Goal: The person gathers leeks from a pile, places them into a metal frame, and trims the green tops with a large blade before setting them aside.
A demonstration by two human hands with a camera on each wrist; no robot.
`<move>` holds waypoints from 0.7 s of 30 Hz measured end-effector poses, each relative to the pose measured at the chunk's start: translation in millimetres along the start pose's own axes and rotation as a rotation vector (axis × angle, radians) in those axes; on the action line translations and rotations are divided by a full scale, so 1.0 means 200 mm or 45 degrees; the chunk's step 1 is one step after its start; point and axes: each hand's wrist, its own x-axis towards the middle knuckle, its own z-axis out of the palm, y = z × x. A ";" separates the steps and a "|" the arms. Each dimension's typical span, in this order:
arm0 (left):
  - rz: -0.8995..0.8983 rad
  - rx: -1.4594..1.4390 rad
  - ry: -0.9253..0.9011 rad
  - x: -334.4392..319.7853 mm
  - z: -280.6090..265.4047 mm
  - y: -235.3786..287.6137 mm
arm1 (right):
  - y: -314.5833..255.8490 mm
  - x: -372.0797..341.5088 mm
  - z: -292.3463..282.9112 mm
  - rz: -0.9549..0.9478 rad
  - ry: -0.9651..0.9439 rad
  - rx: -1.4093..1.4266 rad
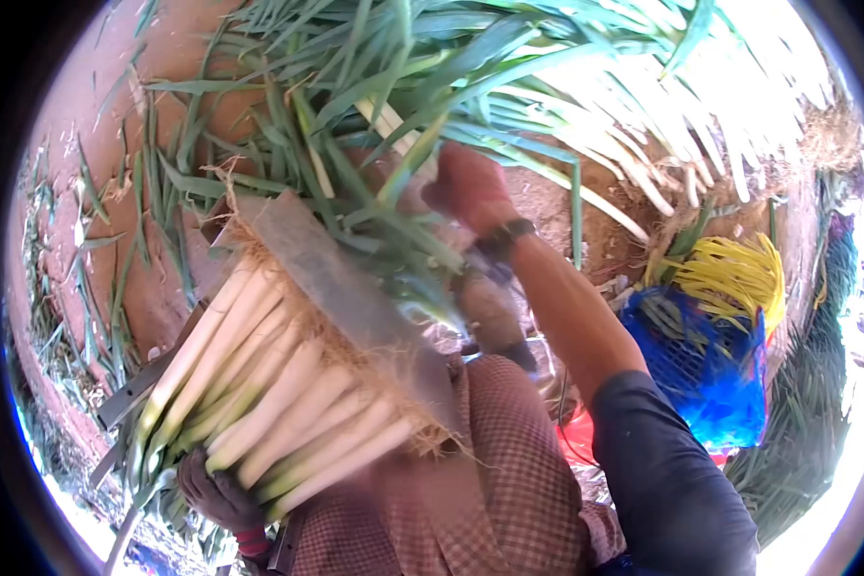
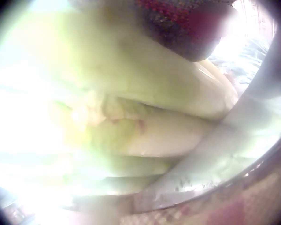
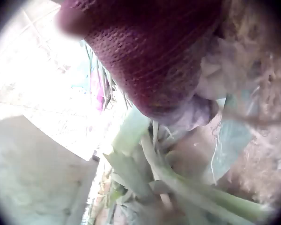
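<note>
In the head view a row of leeks (image 1: 298, 374) lies on a metal tray (image 1: 331, 288), roots along its raised edge. My left hand (image 1: 219, 494), in a dark glove, grips leeks at their green lower ends; the left wrist view shows the glove (image 2: 189, 30) over thick pale stems (image 2: 168, 131). Beyond the tray my right hand (image 1: 470, 187), in a red glove and blurred, holds a leek (image 1: 389, 125) among loose leaves. The right wrist view has the glove (image 3: 154, 61) above a cut green piece (image 3: 131, 129), its fingertips partly hidden.
A large pile of leeks (image 1: 624, 96) covers the ground at the back right. Beside my right arm stand a blue mesh bag (image 1: 691, 365) and a bundle of yellow ties (image 1: 730, 278). Scattered leaves (image 1: 154, 211) lie at the left. Checked cloth (image 1: 518, 432) covers my legs.
</note>
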 end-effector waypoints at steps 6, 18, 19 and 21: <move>0.033 0.004 0.000 -0.01 0.02 -0.03 | 0.63 -0.49 -0.30 0.160 -0.043 -0.328; 0.019 -0.024 -0.060 0.01 -0.02 -0.02 | 1.28 -0.44 -0.23 0.456 -0.168 -0.417; 0.002 -0.029 -0.066 0.01 -0.02 -0.02 | 1.25 -0.47 -0.23 0.452 -0.213 -0.385; -0.033 -0.014 -0.076 0.02 -0.04 0.01 | 1.16 -0.59 -0.25 0.355 -0.350 -0.480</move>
